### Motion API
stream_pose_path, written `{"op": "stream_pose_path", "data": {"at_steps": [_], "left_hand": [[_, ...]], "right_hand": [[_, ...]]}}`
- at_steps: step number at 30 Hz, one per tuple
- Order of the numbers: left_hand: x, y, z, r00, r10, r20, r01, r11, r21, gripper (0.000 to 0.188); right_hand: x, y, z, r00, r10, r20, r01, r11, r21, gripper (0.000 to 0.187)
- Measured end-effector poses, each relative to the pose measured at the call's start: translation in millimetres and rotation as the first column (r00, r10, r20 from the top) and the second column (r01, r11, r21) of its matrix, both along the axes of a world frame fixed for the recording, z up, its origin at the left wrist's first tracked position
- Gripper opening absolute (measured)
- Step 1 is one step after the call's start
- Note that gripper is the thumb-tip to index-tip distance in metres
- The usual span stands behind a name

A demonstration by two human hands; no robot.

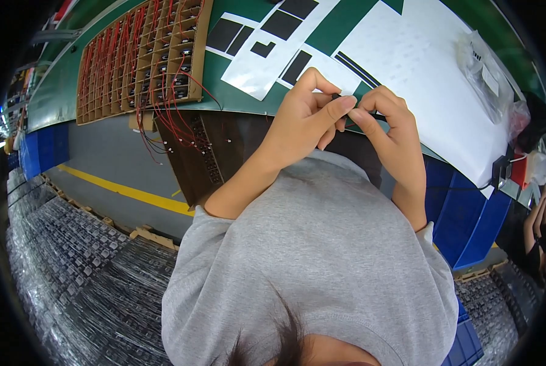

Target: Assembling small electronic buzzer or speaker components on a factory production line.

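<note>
My left hand point(303, 116) and my right hand point(396, 125) meet at the near edge of the green worktable point(236, 97). Between left thumb and fingers is a small black piece point(336, 96), mostly hidden by the fingertips. A thin black strip or cord point(380, 117) shows at my right hand, pinched by its thumb and forefinger. Whether the piece and the strip are joined is hidden. Just beyond the hands lie white sheets point(244, 78) carrying black rectangular pieces point(281, 25).
A divided cardboard box point(201, 67) at left holds small black parts with red wires point(169, 125) hanging over the table edge. Clear plastic bags point(483, 76) lie at far right. Blue bins point(468, 213) stand below, and wrapped stacks point(84, 262) are at lower left. Another person's arm point(535, 222) shows at right.
</note>
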State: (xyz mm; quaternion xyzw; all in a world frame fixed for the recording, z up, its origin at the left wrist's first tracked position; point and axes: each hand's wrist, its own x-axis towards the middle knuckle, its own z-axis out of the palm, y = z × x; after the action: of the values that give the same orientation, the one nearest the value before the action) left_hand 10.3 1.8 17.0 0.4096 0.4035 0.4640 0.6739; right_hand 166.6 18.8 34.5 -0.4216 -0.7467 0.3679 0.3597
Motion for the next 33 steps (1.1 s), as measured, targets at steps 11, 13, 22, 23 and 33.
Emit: {"op": "stream_pose_path", "data": {"at_steps": [11,13,22,23,33], "left_hand": [[-2.4,1.2,-2.7,0.997,-0.064,0.037,0.064,0.998,0.021,0.023],[-2.0,1.3,-3.4,0.996,-0.069,0.059,0.068,0.997,0.032,0.023],[-3.2,2.1,-2.5,0.989,-0.096,0.116,0.096,0.995,0.007,0.023],[-3.1,2.0,-2.8,0.987,-0.091,0.130,0.092,0.996,0.001,0.023],[-5.2,2.9,-0.8,0.981,-0.118,0.154,0.126,0.991,-0.045,0.025]], "right_hand": [[6.4,2.0,-6.6,0.999,0.044,0.031,-0.045,0.998,0.034,0.021],[5.8,1.1,-7.2,0.999,0.053,-0.008,-0.053,0.999,0.007,0.020],[5.3,-1.8,-6.0,0.993,0.063,-0.100,-0.071,0.994,-0.083,0.014],[5.2,-2.0,-5.7,0.993,0.065,-0.104,-0.074,0.994,-0.086,0.013],[6.7,-1.9,-5.1,0.991,0.087,-0.102,-0.098,0.989,-0.107,0.014]]}}
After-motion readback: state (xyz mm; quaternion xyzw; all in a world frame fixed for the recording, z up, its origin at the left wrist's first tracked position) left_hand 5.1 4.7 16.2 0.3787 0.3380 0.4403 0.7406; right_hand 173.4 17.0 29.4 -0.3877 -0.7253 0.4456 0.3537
